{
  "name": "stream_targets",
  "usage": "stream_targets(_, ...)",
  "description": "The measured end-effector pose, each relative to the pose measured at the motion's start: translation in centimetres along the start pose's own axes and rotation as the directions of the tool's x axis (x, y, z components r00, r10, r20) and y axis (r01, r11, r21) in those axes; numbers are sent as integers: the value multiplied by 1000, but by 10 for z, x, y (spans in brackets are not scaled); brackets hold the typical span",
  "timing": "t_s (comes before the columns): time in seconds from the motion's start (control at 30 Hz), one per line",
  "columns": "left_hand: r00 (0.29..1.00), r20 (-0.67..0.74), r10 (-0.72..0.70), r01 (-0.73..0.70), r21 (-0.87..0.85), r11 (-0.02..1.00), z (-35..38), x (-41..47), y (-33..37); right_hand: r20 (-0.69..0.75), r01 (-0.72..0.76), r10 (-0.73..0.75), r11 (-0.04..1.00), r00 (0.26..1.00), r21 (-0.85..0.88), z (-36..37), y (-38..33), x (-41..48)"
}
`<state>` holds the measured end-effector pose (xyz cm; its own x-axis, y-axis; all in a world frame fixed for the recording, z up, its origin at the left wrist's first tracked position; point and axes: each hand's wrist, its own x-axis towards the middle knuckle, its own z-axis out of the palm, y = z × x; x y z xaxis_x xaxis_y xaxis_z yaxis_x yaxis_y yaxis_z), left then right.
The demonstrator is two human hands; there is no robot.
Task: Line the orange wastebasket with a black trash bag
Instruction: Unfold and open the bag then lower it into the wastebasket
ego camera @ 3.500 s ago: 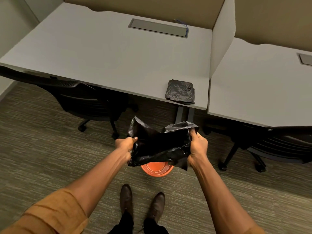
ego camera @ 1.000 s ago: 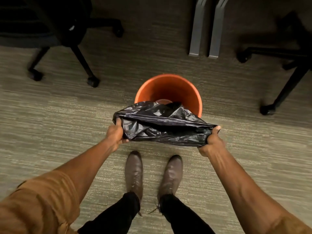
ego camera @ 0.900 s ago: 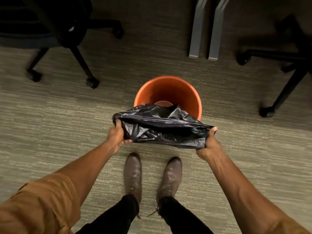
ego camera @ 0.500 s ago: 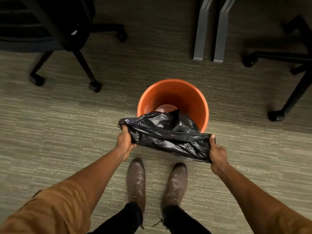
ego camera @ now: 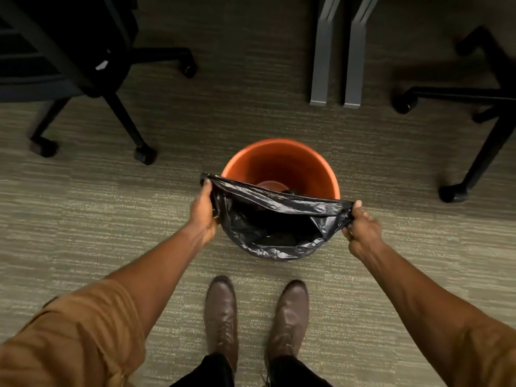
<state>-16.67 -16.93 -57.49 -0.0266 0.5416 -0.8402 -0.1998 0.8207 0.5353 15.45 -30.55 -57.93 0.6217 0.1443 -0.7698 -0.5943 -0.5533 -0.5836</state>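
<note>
The orange wastebasket (ego camera: 282, 160) stands on the carpet in front of my feet, its far inner wall and bottom visible. A black trash bag (ego camera: 268, 222) is stretched over its near side, mouth pulled wide, the bag's body hanging down inside and hiding the near rim. My left hand (ego camera: 202, 212) grips the bag's left edge beside the basket. My right hand (ego camera: 363, 229) pinches the bag's right edge, a little outside the basket's right side.
Two black office chairs on castors flank the spot, one at the upper left (ego camera: 69, 51), one at the right (ego camera: 480, 113). Grey desk legs (ego camera: 337, 51) stand behind the basket. My brown shoes (ego camera: 255, 317) are just short of it.
The view dropped from the desk to the floor. The bag went from bunched above the basket to lowered into it, with its mouth pulled wider by both hands.
</note>
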Motion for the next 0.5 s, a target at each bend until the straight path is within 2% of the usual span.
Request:
stream_targets(0.07, 996, -75, 54, -38, 199, 979, -1, 6, 11, 57, 0, 3, 998, 998, -59, 0, -12, 6)
stream_targets(0.13, 971, -152, 183, -99, 444, 891, -1, 12, 24, 130, 5, 7, 996, 992, -91, -1, -26, 12)
stream_targets(0.2, 949, -147, 279, -151, 565, 811, 0, 18, 37, 179, -20, 31, 998, 983, -64, -4, -40, 19)
stream_targets(0.33, 934, -89, 345, -198, 676, 710, 3, 24, 60, 286, -96, 75, 993, 955, 62, -12, -60, 27)
stream_targets(0.4, 940, -57, 337, -215, 669, 712, 8, 24, 69, 344, -117, 74, 987, 936, 108, -13, -65, 29)
stream_targets(0.5, 957, -51, 284, -194, 615, 764, 17, 21, 77, 402, -72, 38, 995, 915, 71, -12, -70, 27)
